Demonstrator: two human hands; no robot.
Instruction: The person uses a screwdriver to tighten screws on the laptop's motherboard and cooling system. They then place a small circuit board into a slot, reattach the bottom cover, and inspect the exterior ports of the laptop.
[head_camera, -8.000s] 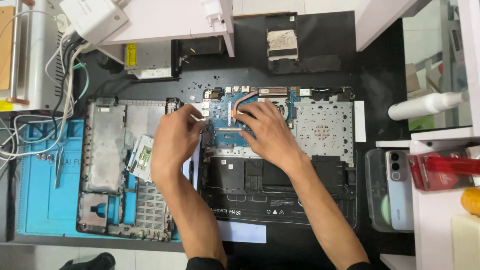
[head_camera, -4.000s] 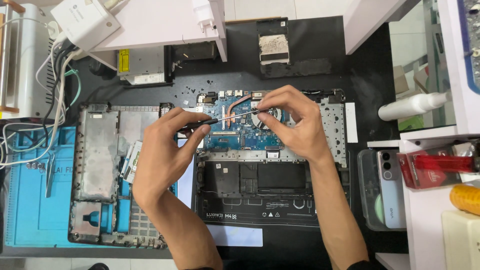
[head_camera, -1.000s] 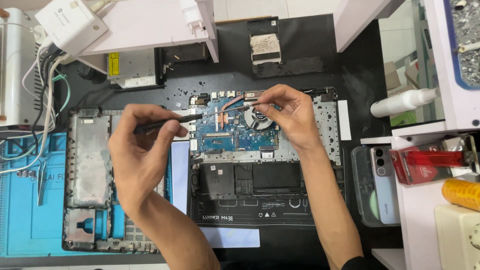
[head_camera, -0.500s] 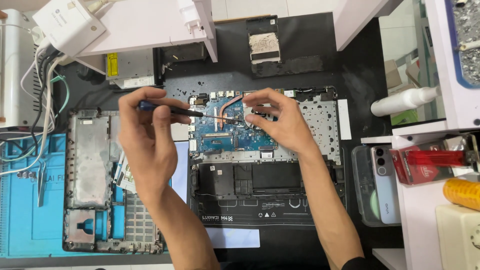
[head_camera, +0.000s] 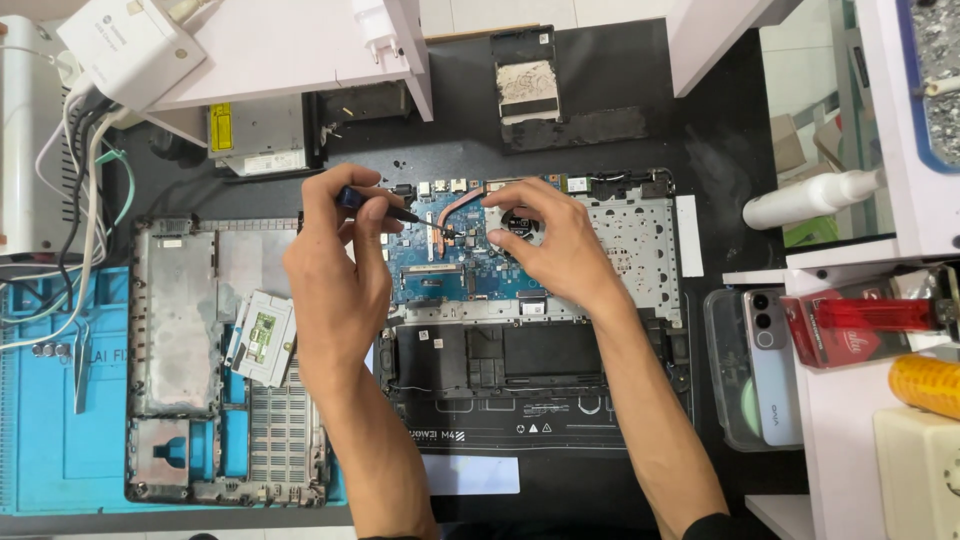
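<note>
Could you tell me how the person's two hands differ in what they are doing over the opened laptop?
The left hand pinches a dark screwdriver by its handle, tip aimed at the blue motherboard; the right hand holds no tool. The left hand's fingers are curled around the handle, while the right hand's are spread, resting by the cooling fan. Both hands work over the opened laptop, close by the copper heat pipe.

Probably an electronics repair workshop (opened laptop (head_camera: 530, 290), blue work mat (head_camera: 60, 440)).
</note>
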